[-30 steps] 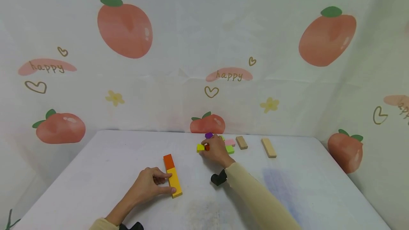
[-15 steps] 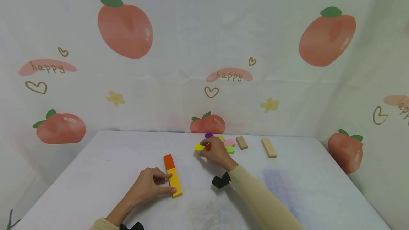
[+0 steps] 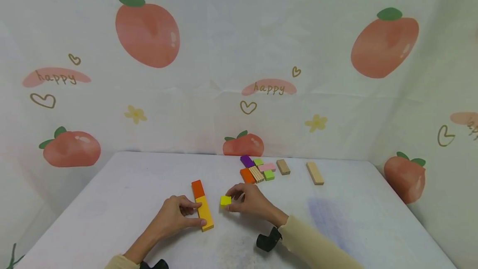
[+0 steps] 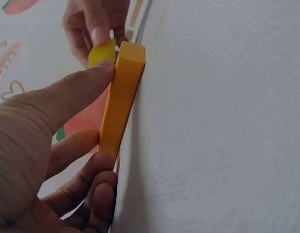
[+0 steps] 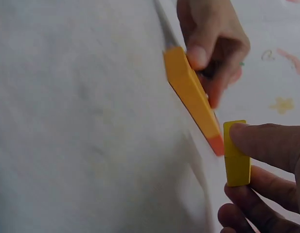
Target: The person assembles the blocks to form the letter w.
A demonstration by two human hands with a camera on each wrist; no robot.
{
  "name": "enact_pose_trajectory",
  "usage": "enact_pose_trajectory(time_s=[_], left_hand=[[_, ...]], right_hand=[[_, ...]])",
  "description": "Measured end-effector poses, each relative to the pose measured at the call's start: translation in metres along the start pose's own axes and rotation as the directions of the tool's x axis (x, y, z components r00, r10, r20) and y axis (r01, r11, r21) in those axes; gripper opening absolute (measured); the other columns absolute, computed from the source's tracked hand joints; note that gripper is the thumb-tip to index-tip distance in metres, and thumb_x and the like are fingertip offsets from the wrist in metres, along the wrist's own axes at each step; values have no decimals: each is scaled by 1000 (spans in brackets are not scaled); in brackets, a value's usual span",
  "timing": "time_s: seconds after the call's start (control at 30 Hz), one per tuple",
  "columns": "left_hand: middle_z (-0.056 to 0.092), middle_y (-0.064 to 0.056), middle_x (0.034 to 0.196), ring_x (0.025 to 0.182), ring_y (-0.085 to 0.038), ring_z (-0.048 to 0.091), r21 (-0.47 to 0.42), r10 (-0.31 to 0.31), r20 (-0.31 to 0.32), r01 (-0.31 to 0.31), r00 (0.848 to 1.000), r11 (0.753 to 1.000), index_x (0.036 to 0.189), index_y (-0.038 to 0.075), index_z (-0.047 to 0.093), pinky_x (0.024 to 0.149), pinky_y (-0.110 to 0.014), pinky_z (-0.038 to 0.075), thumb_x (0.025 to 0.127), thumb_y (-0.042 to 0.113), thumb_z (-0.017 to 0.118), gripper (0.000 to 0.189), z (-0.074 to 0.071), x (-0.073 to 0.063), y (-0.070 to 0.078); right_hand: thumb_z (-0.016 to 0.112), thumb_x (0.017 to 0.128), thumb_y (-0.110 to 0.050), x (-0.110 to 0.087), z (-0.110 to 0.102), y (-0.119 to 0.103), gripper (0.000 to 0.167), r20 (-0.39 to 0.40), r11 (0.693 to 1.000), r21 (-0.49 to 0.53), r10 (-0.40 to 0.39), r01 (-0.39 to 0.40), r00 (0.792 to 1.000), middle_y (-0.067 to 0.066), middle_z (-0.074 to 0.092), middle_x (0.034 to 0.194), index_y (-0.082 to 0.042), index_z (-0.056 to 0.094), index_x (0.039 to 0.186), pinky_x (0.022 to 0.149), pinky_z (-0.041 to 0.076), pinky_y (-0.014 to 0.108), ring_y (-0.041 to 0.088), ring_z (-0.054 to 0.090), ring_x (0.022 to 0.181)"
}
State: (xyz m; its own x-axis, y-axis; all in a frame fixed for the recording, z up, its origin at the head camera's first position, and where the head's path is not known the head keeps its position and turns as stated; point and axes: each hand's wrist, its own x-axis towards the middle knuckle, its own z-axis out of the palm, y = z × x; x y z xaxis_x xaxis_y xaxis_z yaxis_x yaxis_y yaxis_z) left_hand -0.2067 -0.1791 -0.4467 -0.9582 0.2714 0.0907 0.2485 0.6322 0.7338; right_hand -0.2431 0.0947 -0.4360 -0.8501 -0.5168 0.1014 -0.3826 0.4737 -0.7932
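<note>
Thumb and index finger spread apart, the left hand is touching the left side of an amber block on the tabletop, a red-orange block meeting its far end. Rightward, a yellow block is being pinched by the right hand; keeping the amber block still should help.

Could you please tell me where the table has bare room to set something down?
Bare room lies on the table between its left edge and the left hand, and between the right sleeve and its right edge. It is crowded around the block cluster at the back, and tight between the amber block and the yellow block in the right hand.
</note>
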Motion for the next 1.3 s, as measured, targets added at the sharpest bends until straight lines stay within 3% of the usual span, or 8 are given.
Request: enact_pose_trajectory(time_s=[0.2,0.4,1.03,1.3], left_hand=[[62,6,78,75,-13,53,2,12,-8,-12,1000,1000,107,6,80,67,-24,46,68,38,95,52,0,-1,1],[61,6,78,74,-13,52,1,18,-15,-18,1000,1000,107,6,80,66,-25,46,68,37,95,52,-1,-1,1],[61,6,78,75,-13,53,8,4,-14,-4,1000,1000,107,7,81,66,-24,46,68,38,95,52,-1,-1,3],[61,6,78,75,-14,53,3,7,-10,-7,1000,1000,107,6,80,67,-24,47,68,37,95,52,0,-1,2]], right_hand=[[84,85,-19,-16,8,-6,24,97,999,33,6,-9,995,-12,65,92,-12,74,106,78,49,22,8,57,83],[85,84,-20,-27,15,-14,23,142,998,54,13,-21,990,-15,65,93,-15,75,104,82,47,23,6,56,87],[88,81,-28,-33,27,-17,25,147,1000,-8,-11,13,989,-20,65,91,-20,77,101,83,39,25,3,50,92],[89,79,-27,-33,28,-20,25,140,1000,-14,20,-18,990,-20,64,89,-20,77,100,83,39,25,4,49,91]])
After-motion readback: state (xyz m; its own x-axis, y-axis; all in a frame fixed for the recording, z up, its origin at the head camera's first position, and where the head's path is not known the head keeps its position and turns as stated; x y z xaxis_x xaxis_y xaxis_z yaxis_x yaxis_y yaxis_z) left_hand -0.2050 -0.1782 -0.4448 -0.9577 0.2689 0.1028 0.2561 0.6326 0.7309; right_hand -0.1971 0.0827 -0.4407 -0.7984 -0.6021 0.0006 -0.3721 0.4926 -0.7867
